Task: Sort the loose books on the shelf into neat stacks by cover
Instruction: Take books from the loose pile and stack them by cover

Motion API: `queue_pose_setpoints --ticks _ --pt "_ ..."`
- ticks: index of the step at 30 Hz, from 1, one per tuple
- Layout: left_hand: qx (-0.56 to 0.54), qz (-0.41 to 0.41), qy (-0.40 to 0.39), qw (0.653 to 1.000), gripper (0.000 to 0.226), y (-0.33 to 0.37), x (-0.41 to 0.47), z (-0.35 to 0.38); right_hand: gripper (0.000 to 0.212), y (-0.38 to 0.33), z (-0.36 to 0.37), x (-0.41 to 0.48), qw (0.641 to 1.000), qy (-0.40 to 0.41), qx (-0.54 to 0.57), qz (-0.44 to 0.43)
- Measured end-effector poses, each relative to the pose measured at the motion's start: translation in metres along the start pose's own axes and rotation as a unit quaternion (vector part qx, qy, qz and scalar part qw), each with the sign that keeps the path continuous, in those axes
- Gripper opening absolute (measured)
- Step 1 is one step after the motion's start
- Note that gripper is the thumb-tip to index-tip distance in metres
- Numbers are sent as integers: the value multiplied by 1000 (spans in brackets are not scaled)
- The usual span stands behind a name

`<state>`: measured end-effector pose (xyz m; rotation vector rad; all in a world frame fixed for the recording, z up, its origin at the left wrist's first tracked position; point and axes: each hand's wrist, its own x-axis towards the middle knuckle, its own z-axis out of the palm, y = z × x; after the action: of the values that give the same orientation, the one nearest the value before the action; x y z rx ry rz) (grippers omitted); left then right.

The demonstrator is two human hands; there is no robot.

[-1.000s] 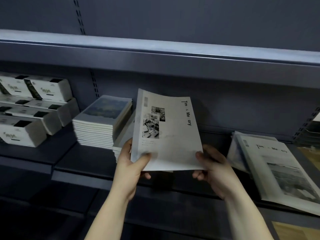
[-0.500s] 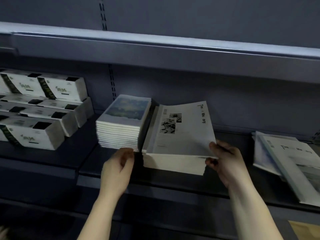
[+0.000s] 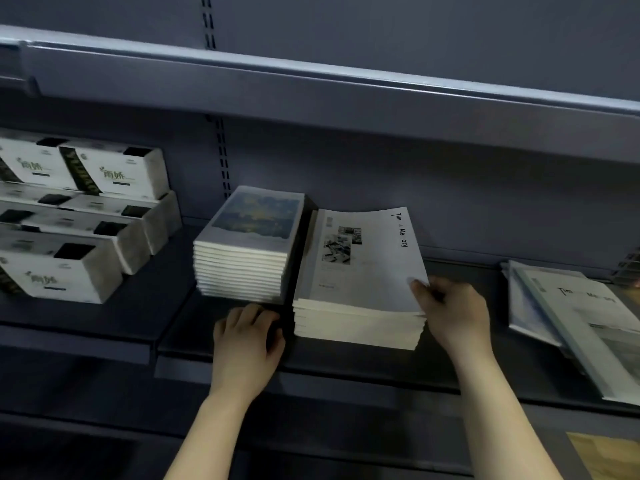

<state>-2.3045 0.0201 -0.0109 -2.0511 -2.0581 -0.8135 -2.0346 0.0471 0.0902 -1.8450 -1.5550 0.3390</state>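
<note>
Two book stacks stand side by side on the dark shelf. The left stack has a blue painted cover on top. The right stack is topped by a white "Time & Memory" book. My right hand pinches that top book's near right corner, thumb on the cover. My left hand hovers with loosely curled fingers in front of the gap between the stacks, holding nothing. Loose "Time & Memory" books lie fanned at the far right.
White tissue boxes are piled on the shelf section to the left. An upper shelf overhangs the stacks. A wooden patch of floor shows at the bottom right.
The white book went from being held up in both hands to lying on the right stack. My left hand let go and dropped in front of the stacks.
</note>
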Motion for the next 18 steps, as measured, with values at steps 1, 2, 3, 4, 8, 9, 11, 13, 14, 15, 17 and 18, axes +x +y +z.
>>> queue_pose_setpoints --ticks 1,2,3,4,8,9,11,13,14,15,17,18 --pt "6 1 -2 1000 40 -1 0 1 36 0 2 1 1000 6 -10 0" --pt "7 2 -4 1000 41 -1 1 2 36 1 5 2 1000 12 -21 0" --pt "6 2 -5 1000 41 -1 1 3 37 2 8 2 999 19 -34 -1" --pt "5 2 -5 1000 41 -2 1 4 37 3 11 2 999 26 -45 -6" --pt "5 -1 -9 1000 41 -3 0 4 38 6 20 2 998 53 -41 -20" --pt "6 -3 -11 1000 41 -2 0 4 38 7 21 2 998 57 -36 -20" --pt "4 -9 -13 1000 41 -2 0 4 37 8 23 2 997 67 -26 -18" --pt "2 -15 -15 1000 42 -2 -1 5 36 9 25 1 996 85 -19 -15" --pt "2 -16 -16 1000 42 -2 -1 5 36 9 25 1 996 91 -16 -16" --pt "2 -16 -17 1000 42 -2 -1 5 35 9 26 1 995 94 -14 -16" --pt "1 -17 -17 1000 42 -2 -1 4 36 7 24 2 996 90 -10 -12" --pt "1 -16 -16 1000 41 -2 -1 4 37 6 23 3 996 85 -14 -10"
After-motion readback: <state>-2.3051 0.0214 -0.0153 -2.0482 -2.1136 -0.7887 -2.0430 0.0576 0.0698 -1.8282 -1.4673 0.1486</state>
